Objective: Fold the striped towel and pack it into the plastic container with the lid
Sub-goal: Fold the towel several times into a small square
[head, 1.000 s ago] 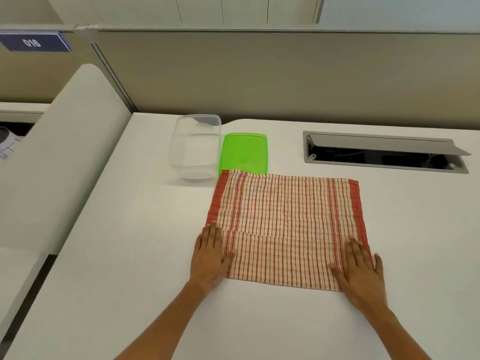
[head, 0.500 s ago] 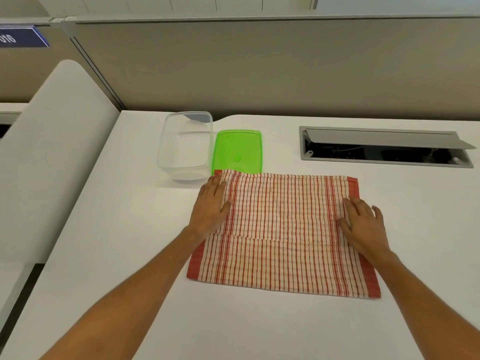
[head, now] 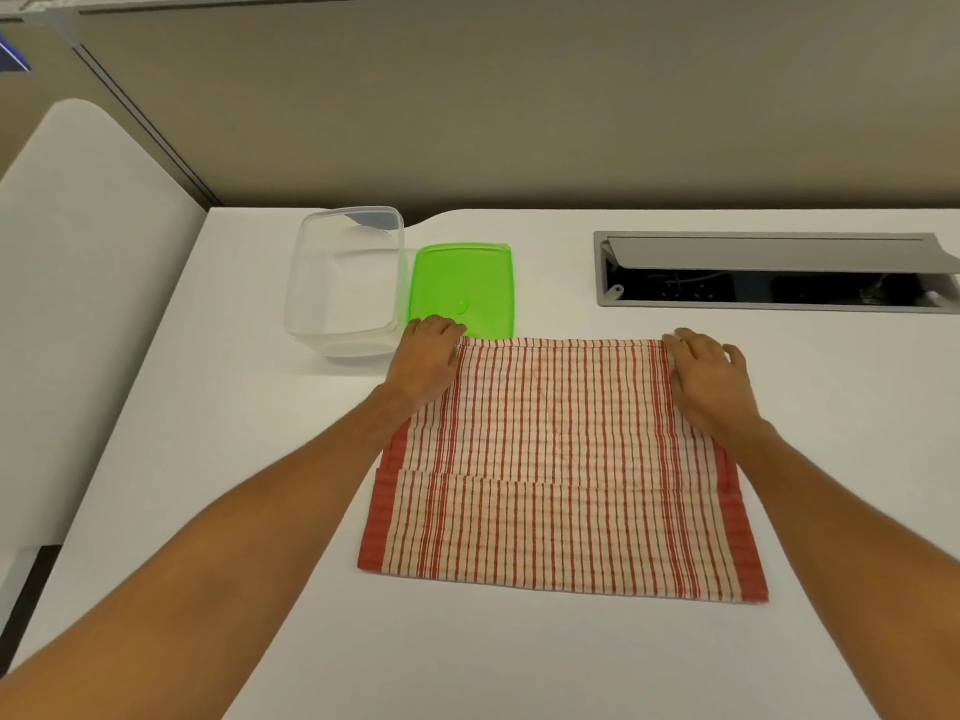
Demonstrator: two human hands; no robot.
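From the head camera, your hands have travelled up the striped towel (head: pixel 561 470) over the last second, from its near edge to its far one: your left hand (head: pixel 423 363) now lies on the far-left corner and your right hand (head: pixel 706 381) on the far-right corner. Both look flat, fingers (head: pixel 680 339) extended over the hem, pressing and not yet pinching; whether any cloth is caught under the fingertips I cannot tell. The towel lies on the white desk (head: pixel 208 459) with one layer already doubled over, its edge showing as a line across the near part. That move suggests you are set to bring the far edge toward you for the next fold. The clear plastic container (head: pixel 345 283) stands open and empty just beyond your left hand, the green lid (head: pixel 467 283) flat beside it, its near edge touching or slightly under the towel.
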